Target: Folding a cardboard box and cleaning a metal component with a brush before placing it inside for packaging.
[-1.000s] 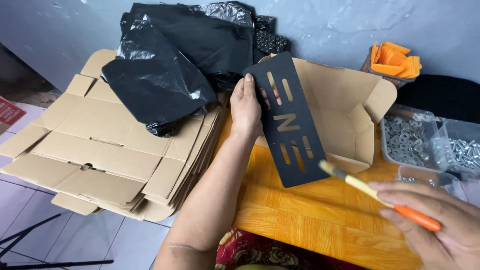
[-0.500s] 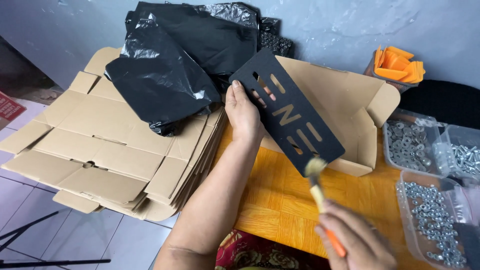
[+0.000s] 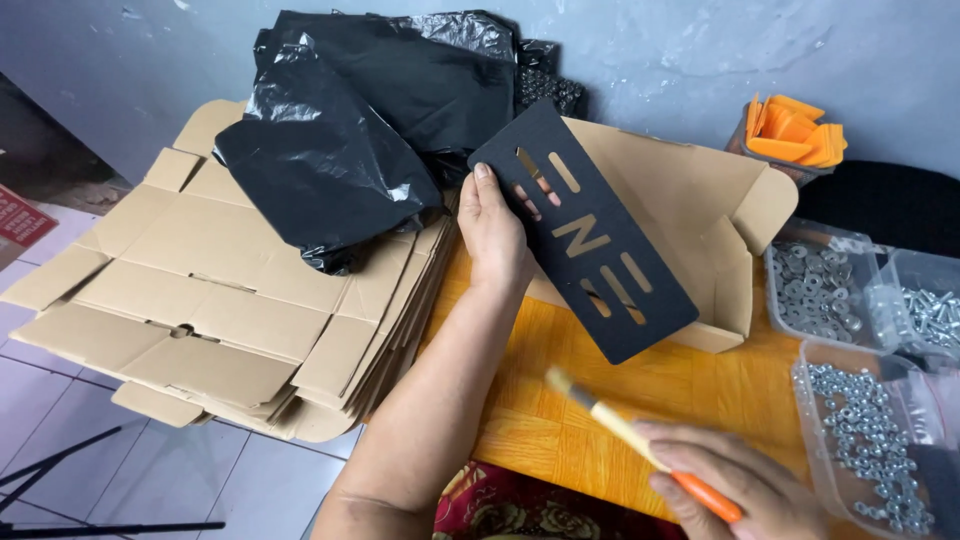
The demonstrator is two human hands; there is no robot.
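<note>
Left hand [image 3: 492, 232] clamped on the near-left edge of a black cut-out plate [image 3: 583, 230], thumb on the face, fingers behind and partly showing through the slots; plate lifted and tilted toward the camera, likely so the cut-outs face the eye and the brush. Plate held above an open cardboard box [image 3: 722, 225], overlapping the box's left half, so loose dust would probably fall into or beside it. Right hand [image 3: 735, 485] closed around the orange handle of a small paintbrush [image 3: 640, 445], bristles pointing up-left toward the plate's lower corner but clear of it. Hands well apart. Left of the box, a stack of flattened cartons [image 3: 190, 300] with black plastic bags [image 3: 350, 130] lying on top. Right of the box, clear tubs of washers and nuts [image 3: 860, 400], open and within reach of the right hand. Behind the box's right end, a cup of orange plastic pieces [image 3: 795, 135]. Box resting on a yellow wooden tabletop [image 3: 600, 400].
</note>
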